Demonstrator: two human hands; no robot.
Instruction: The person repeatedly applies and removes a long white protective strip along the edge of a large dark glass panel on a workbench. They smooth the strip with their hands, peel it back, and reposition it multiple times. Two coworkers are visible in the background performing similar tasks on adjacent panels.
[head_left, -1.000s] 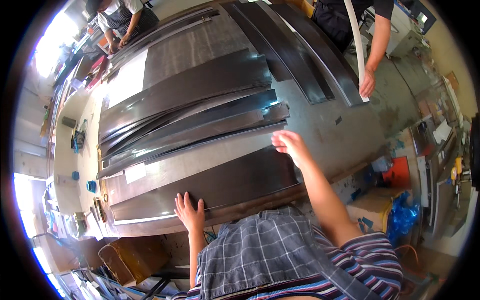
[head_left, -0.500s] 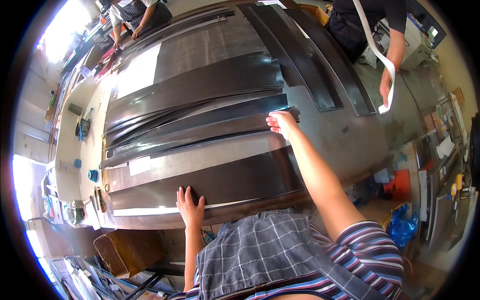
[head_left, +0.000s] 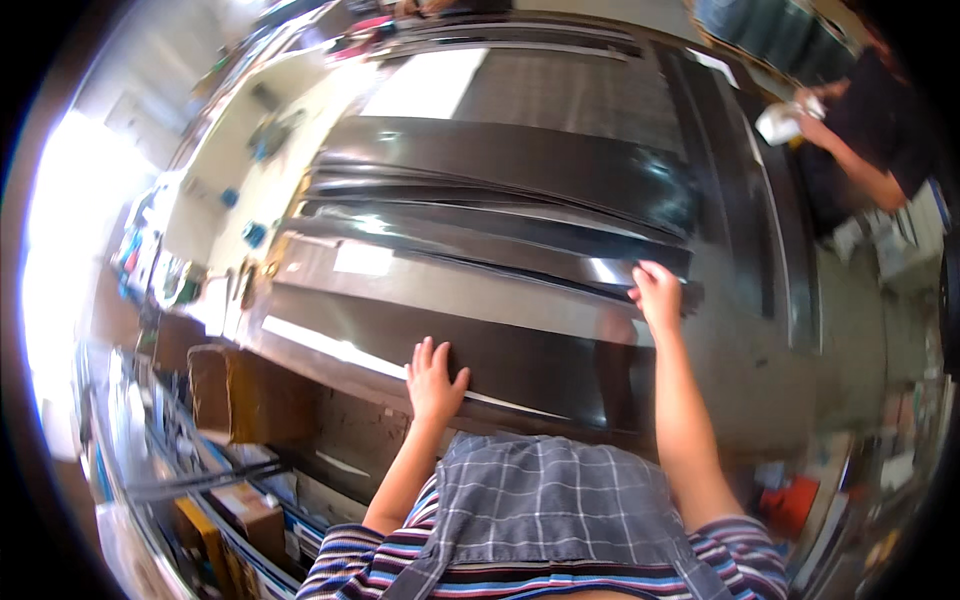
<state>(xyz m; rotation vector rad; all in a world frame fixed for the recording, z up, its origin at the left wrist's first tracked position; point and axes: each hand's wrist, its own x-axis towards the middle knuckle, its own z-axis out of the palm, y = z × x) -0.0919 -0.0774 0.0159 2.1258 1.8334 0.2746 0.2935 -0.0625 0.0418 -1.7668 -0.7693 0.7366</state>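
A wide dark, glossy strip (head_left: pixel 520 352) lies along the near edge of the table, over a white strip (head_left: pixel 335 343) that shows beneath its near side. On its near edge rests my left hand (head_left: pixel 437 385), fingers spread and flat. My right hand (head_left: pixel 660 300) is at the right end of a narrower dark strip (head_left: pixel 480 238), thumb and fingers closed on that end. Behind it, several more dark strips (head_left: pixel 430 150) overlap in a loose stack.
Long dark strips (head_left: pixel 795 250) lie lengthwise at the right of the table. A co-worker (head_left: pixel 870 130) there holds something white. A pale trough (head_left: pixel 205 215) with small blue items borders the left side. Below the table is a cardboard box (head_left: pixel 225 400).
The whole view has turned, shifting the table. My left hand stays on the near strip, my right hand at the strip ends. The co-worker's white band, hanging before, is now bunched between the hands.
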